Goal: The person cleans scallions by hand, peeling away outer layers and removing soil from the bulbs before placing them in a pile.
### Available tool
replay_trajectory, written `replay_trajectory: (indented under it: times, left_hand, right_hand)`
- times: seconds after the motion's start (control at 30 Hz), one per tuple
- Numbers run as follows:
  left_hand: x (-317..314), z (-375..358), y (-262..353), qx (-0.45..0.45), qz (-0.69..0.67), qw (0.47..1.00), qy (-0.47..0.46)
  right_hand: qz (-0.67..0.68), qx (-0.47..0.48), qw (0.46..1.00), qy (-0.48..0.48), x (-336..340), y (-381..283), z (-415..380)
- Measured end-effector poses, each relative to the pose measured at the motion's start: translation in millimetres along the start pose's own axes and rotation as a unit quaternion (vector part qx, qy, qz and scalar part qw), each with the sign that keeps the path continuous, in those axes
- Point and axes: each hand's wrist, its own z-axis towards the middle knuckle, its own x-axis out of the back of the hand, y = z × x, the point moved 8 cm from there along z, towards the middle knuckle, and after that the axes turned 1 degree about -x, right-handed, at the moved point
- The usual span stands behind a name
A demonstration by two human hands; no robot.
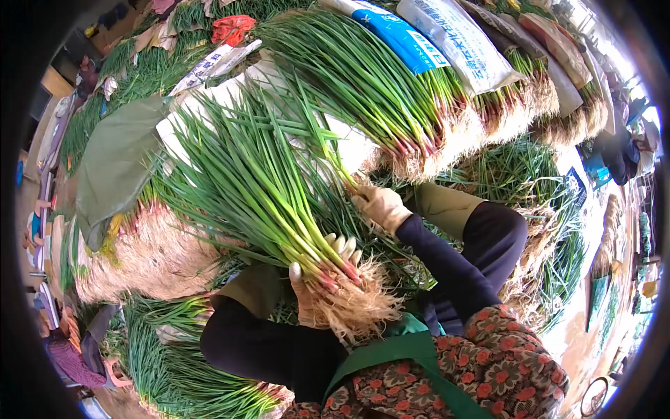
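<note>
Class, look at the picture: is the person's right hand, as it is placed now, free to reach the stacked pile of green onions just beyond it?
Probably yes. The right hand is already up in the leaves beside the stacked pile of green onions, with nothing between them. The left hand alone grips the bunch of green onions near its roots.

My left hand [314, 293] in a pale work glove, right hand [380, 206] gloved the same, olive cuffs just behind each glove, dark navy sleeves, green apron strap over a floral top beneath the sleeves.
</note>
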Motion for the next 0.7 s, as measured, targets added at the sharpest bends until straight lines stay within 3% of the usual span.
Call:
replay_trajectory:
  times: [0.03, 0.1, 0.17, 0.2, 0.23, 0.3, 0.33, 0.37, 0.43, 0.47, 0.57, 0.6, 0.63, 0.67, 0.7]
  left_hand:
    - [2.2, -0.5, -1.3, 0.015, 0.019, 1.000, -0.011]
    - [6.2, -1.7, -3.7, 0.044, 0.057, 0.997, -0.036]
    - [1.9, 2.2, -1.2, 0.004, 0.022, 1.000, 0.021]
    - [6.3, 3.1, -1.4, -0.013, 0.006, 0.999, 0.049]
    - [8.8, 2.6, -2.6, -0.010, 0.002, 0.999, 0.045]
    - [11.5, 1.7, -3.9, -0.005, -0.006, 0.999, 0.036]
    - [3.2, 1.4, -7.7, 0.018, -0.050, 0.999, 0.013]
    - [8.8, -3.0, -5.5, 0.003, -0.017, 0.996, 0.086]
    - [4.9, -2.9, -9.0, 0.013, -0.031, 0.997, 0.064]
    - [-6.8, 0.4, -6.2, -0.002, -0.007, 1.000, 0.013]
    - [1.8, -8.7, -5.8, 0.018, -0.002, 0.998, 0.063]
    - [1.3, -8.2, -4.4, 0.018, -0.012, 0.999, 0.047]
    - [1.6, -5.1, -3.9, 0.018, -0.025, 0.999, 0.028]
    - [1.5, -3.6, -4.9, 0.017, -0.039, 0.999, 0.010]
    - [4.5, -5.0, -7.2, 0.032, -0.038, 0.999, 0.011]
  right_hand:
    - [0.035, 0.034, 0.999, 0.010, 14.4, -15.2, -21.7]
    - [-0.014, 0.102, 0.991, -0.082, 5.3, -37.7, -62.5]
    - [-0.070, 0.228, 0.970, -0.052, -25.6, -39.7, -101.9]
    - [-0.022, 0.223, 0.970, -0.098, -25.4, -42.0, -109.2]
    - [0.038, 0.197, 0.945, -0.259, -13.3, -52.1, -111.3]
    - [0.152, 0.233, 0.880, -0.384, -29.4, -33.9, -98.0]
    - [0.231, 0.129, 0.891, -0.369, -27.3, -32.5, -76.9]
    - [0.317, 0.028, 0.887, -0.335, -23.8, -30.4, -57.1]
    - [0.560, -0.005, 0.792, -0.245, -24.1, -36.3, -38.9]
    - [0.609, -0.043, 0.754, -0.243, -35.7, -44.4, -31.8]
    - [0.737, -0.157, 0.614, -0.237, -98.2, -53.6, -4.6]
    - [0.764, -0.133, 0.565, -0.283, -118.3, -47.6, 4.9]
    - [0.629, 0.054, 0.731, -0.259, -112.0, -44.1, 7.6]
    - [0.461, 0.210, 0.847, -0.158, -93.9, -47.7, 2.4]
    - [0.564, 0.048, 0.767, -0.302, -120.3, -32.4, -11.3]
